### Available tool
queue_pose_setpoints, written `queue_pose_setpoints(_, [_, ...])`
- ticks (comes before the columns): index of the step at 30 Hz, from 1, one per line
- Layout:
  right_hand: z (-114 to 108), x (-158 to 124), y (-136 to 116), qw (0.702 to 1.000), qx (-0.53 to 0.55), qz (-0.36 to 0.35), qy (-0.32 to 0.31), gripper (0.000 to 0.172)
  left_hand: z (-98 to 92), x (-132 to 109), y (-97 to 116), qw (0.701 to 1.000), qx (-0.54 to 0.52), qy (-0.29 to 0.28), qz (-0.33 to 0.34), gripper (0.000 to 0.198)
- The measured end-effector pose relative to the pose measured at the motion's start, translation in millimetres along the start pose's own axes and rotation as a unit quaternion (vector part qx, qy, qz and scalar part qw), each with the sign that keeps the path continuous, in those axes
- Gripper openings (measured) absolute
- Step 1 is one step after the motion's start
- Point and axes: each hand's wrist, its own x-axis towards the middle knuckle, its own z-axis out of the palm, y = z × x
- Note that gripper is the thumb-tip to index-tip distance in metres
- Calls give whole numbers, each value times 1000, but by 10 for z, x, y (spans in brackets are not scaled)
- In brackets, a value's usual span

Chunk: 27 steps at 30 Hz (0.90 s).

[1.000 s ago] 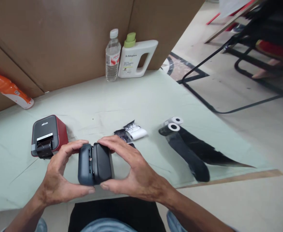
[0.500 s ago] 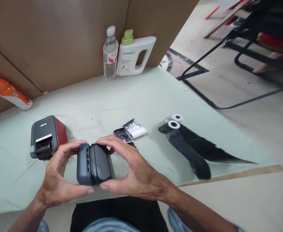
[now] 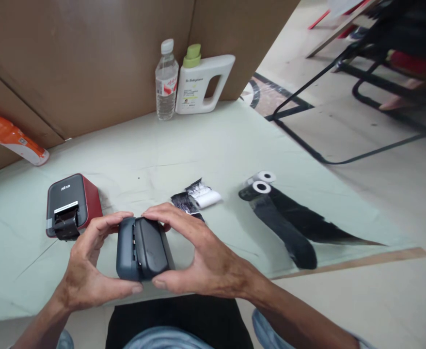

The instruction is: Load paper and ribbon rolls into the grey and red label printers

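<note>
Above the table's near edge, both hands hold a small dark blue and black label printer (image 3: 145, 249). A narrow gap runs down between its two halves. My left hand (image 3: 91, 264) grips the blue half, fingers at its far end and thumb at its near end. The black half is clasped the same way by my right hand (image 3: 201, 254). Just beyond my left hand stands a red and black printer (image 3: 75, 198) with a dark strip coming out of its slot. Crumpled black and white paper pieces (image 3: 198, 196) lie beyond my right hand.
Two paper rolls (image 3: 261, 186) lie to the right, with long black strips (image 3: 300, 223) trailing toward the table edge. A clear water bottle (image 3: 166, 82) and a white detergent jug (image 3: 203, 85) stand against the cardboard wall (image 3: 100, 63). An orange bottle (image 3: 14, 138) leans at left.
The gap between the printer's two halves looks slightly narrower, and the printer has shifted a little. Both hands keep their hold; the things on the table are unmoved.
</note>
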Motion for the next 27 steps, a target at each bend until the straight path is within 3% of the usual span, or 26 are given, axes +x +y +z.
queue_pose_setpoints(27, [-25, 32, -25, 1000, 14, 11, -6, 74, -48, -4, -41, 996, 73, -32, 42, 91])
